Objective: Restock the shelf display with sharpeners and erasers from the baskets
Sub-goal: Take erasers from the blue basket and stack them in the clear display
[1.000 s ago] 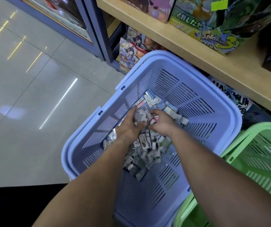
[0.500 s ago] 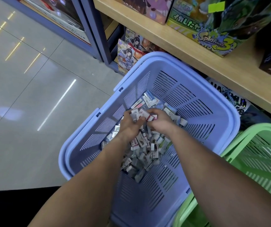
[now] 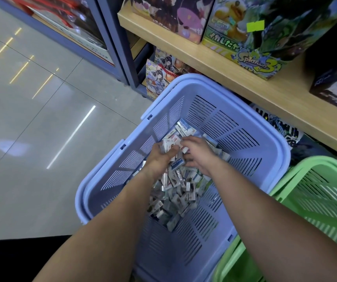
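Pale glossy floor tiles fill the left side, with streaks of ceiling light mirrored in them. A wooden shelf runs across the upper right and carries printed boxes, among them a yellow-green Splatoon 3 box and, further right, a dark box. A blue metal upright stands at the shelf's left end. Below the board, some illustrated packets lean just behind the rim of a blue basket.

That slotted plastic basket sits on the floor in front of the shelf, and a green basket of the same kind stands against its right side. What the green one holds cannot be seen.

The eraser packs lie in a loose heap along the bottom of the blue basket, small white and grey wrapped blocks, a few with blue labels. Both bare forearms reach down into it. The left hand is at the far end of the heap, its fingers curled round a clutch of the small white packs. The right hand is just beside it, knuckles up, fingers bent down and closed on packs at the top of the same clutch, so the two hands touch there. One blue-labelled pack sits between the hands, near the right thumb.
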`<control>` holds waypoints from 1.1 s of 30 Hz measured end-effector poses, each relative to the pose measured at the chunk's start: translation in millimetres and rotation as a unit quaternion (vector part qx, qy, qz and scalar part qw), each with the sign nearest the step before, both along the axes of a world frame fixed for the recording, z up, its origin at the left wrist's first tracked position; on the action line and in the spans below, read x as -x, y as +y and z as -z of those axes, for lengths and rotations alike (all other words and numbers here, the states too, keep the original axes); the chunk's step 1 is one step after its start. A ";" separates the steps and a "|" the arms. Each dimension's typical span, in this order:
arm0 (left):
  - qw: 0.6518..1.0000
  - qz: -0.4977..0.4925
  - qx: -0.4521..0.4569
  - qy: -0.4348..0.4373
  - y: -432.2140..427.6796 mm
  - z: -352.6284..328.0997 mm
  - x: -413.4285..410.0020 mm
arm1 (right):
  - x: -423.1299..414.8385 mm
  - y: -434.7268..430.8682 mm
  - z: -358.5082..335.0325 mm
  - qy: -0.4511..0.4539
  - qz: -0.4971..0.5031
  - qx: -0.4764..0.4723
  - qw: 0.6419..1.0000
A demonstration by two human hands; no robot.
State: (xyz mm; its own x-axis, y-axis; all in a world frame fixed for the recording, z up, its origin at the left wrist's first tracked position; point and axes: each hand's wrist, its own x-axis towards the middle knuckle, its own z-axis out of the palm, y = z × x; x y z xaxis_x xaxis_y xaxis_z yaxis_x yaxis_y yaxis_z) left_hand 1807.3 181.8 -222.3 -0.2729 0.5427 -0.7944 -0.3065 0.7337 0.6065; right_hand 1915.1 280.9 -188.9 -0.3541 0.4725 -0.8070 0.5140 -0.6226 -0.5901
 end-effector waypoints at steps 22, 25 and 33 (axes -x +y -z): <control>0.985 0.046 -0.163 -0.027 3.9 -269.6 -45.6 | -98.7 -60.9 -227.9 0.248 0.407 -0.103 0.873; 0.978 0.004 -0.207 -0.035 -8.2 -294.2 -64.5 | -96.3 -82.4 -243.8 0.280 0.382 -0.104 0.875; 0.977 -0.034 -0.211 0.006 -24.9 -302.2 -75.4 | -103.6 -102.9 -264.9 0.199 0.215 -0.162 0.942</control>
